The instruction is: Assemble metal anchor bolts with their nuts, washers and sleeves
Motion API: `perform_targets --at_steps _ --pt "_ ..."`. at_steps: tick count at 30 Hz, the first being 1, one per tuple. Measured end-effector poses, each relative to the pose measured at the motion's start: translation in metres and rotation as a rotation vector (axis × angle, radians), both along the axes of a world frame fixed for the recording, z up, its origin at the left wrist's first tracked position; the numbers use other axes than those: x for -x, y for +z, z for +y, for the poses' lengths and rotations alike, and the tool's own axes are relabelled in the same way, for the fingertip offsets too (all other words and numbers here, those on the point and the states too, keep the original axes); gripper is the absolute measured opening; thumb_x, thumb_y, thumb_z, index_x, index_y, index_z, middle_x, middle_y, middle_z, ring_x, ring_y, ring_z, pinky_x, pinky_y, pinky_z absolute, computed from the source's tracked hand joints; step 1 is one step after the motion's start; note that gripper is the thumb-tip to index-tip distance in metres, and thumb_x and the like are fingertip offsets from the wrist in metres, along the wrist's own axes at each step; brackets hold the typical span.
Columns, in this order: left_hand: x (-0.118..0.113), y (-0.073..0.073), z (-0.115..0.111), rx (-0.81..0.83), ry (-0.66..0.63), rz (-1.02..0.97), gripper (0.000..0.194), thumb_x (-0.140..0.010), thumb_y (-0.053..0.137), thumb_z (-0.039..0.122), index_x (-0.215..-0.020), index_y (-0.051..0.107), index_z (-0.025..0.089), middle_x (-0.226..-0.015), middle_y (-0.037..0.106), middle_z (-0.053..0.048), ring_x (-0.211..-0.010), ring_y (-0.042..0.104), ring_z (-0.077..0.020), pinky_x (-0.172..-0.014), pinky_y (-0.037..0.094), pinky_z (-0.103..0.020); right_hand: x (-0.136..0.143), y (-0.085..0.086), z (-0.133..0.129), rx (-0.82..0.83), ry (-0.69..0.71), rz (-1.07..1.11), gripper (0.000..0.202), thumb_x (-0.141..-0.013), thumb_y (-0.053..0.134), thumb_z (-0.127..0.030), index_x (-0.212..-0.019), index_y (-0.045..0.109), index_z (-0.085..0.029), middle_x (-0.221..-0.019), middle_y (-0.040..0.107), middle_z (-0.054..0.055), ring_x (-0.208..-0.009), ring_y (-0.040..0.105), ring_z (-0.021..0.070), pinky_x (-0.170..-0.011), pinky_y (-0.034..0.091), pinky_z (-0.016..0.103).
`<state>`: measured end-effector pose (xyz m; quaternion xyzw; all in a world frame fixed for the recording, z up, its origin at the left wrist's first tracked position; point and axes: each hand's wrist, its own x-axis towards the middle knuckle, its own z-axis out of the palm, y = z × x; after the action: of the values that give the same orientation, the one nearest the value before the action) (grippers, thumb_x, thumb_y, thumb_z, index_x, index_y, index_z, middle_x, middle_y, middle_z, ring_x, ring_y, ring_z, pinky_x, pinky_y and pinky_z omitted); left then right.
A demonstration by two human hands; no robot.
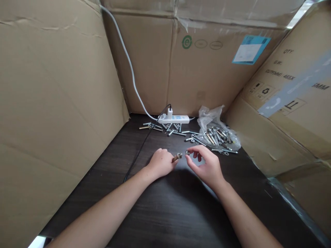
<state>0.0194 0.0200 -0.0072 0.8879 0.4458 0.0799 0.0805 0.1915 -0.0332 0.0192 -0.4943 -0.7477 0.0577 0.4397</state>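
My left hand (160, 162) is closed in a fist around an expansion bolt (177, 157), whose brownish sleeve and threaded tip stick out toward the right. Between the thumb and index finger of my right hand (207, 166) is a small metal nut (187, 152), a short gap away from the bolt's tip. The other right fingers are curled loosely. Most of the bolt's length is hidden inside my left fist. Both hands are above the dark table (165, 213).
Behind my hands lie several loose bolts and washers (176, 131). A clear plastic bag (210, 117) of bolts lies at the back right. A white power strip (178, 119) with a black cable (144, 141) stands at the back. Cardboard walls (144, 62) enclose the table.
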Motion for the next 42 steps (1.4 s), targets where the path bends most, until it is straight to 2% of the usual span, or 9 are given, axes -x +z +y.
perform_targets --at_steps 4,11,20,26,32,38,42 --pt "0.0 0.0006 -0.0026 -0.035 -0.074 0.037 0.039 -0.088 0.043 0.038 -0.07 0.071 0.018 -0.066 0.066 -0.009 -0.073 0.062 -0.0223 -0.068 0.04 -0.032 0.0051 -0.0008 -0.0037 -0.026 0.079 0.011 0.016 -0.079 0.058 -0.017 -0.094 0.06 -0.02 -0.081 0.061 0.003 -0.065 0.054 0.013 -0.058 0.045 0.025" --pt "0.0001 0.0024 -0.0034 -0.033 -0.046 0.048 0.04 -0.088 0.044 0.039 -0.07 0.071 0.018 -0.069 0.066 -0.01 -0.069 0.062 -0.0221 -0.067 0.041 -0.033 0.005 -0.0028 -0.0046 0.019 0.092 0.013 0.018 -0.08 0.057 -0.017 -0.097 0.06 -0.019 -0.083 0.062 0.004 -0.067 0.054 0.014 -0.059 0.046 0.027" --pt "-0.0004 0.0014 -0.0042 -0.044 -0.074 0.042 0.044 -0.091 0.039 0.037 -0.069 0.071 0.017 -0.066 0.065 -0.009 -0.071 0.062 -0.0219 -0.068 0.041 -0.033 0.0061 -0.0032 -0.0051 0.031 0.091 0.007 0.014 -0.082 0.057 -0.019 -0.096 0.061 -0.019 -0.083 0.062 0.004 -0.067 0.054 0.0141 -0.064 0.047 0.028" --pt "-0.0006 0.0028 -0.0057 -0.056 -0.072 0.05 0.045 -0.092 0.037 0.037 -0.069 0.07 0.016 -0.066 0.066 -0.01 -0.072 0.062 -0.023 -0.069 0.042 -0.034 0.0038 -0.0057 -0.0035 0.046 0.063 -0.007 0.007 -0.083 0.058 -0.025 -0.087 0.059 -0.019 -0.077 0.06 0.003 -0.066 0.053 0.014 -0.061 0.045 0.027" --pt "-0.003 0.0064 -0.0077 -0.018 -0.074 0.076 0.047 -0.091 0.037 0.039 -0.069 0.071 0.015 -0.07 0.067 -0.012 -0.073 0.063 -0.0243 -0.071 0.043 -0.035 0.0014 -0.0051 -0.0031 0.122 0.043 -0.044 0.015 -0.083 0.059 -0.033 -0.078 0.053 -0.02 -0.073 0.056 0.002 -0.067 0.052 0.0145 -0.061 0.042 0.027" --pt "-0.0034 0.0071 -0.0082 0.002 -0.065 0.057 0.039 -0.089 0.042 0.036 -0.071 0.072 0.018 -0.07 0.067 -0.01 -0.072 0.063 -0.0226 -0.071 0.044 -0.033 -0.0003 -0.0016 -0.0056 0.133 0.135 0.002 0.014 -0.081 0.053 -0.021 -0.094 0.054 -0.019 -0.082 0.057 0.003 -0.072 0.053 0.0155 -0.065 0.044 0.028" --pt "-0.0024 0.008 -0.0086 -0.009 -0.075 0.053 0.04 -0.089 0.041 0.035 -0.072 0.072 0.018 -0.072 0.067 -0.01 -0.072 0.063 -0.0227 -0.071 0.044 -0.034 0.002 0.0008 -0.0064 0.131 0.169 -0.02 0.008 -0.082 0.052 -0.019 -0.09 0.055 -0.02 -0.079 0.056 0.003 -0.072 0.052 0.0151 -0.065 0.043 0.028"
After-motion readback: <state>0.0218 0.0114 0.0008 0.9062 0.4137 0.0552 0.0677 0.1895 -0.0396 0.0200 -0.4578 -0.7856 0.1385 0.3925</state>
